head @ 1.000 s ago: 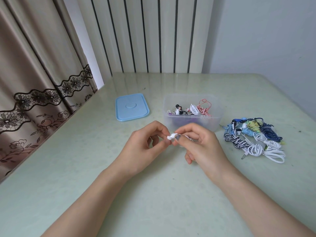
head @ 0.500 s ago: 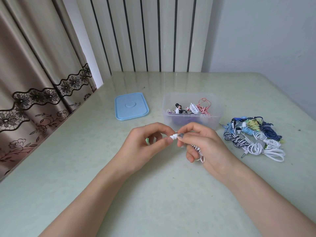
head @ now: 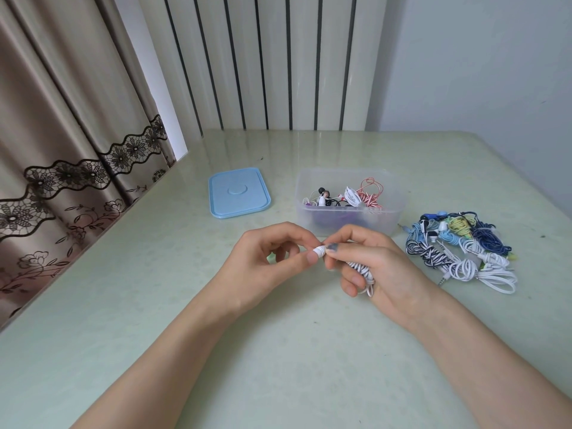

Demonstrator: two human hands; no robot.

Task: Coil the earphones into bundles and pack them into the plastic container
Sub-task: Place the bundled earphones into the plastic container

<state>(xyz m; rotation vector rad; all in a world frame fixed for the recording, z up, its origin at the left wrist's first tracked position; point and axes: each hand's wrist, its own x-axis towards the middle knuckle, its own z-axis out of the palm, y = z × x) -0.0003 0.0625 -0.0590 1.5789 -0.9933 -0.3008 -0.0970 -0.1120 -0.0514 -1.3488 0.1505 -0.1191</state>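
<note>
Coiling is near done: left hand (head: 272, 261) pinches white earphone bundle (head: 360, 269) at its tip, right hand (head: 380, 267) grips it. Next, judged: tuck end, drop into plastic container (head: 349, 226) just beyond.

The picture is bright with soft, even daylight. The light seems to come from the back left, by the curtain (head: 62, 125). The shiny bench (head: 278, 351) shows pale streaks of glare at its far edge, under the striped wall (head: 263, 63). Shadows are faint and soft, with a gentle one under the left hand (head: 263, 261) and the right hand (head: 377, 267). Things in the middle look sharp. Near the edges, straight lines bend and lean outward, and the corners look a little smeared.
</note>
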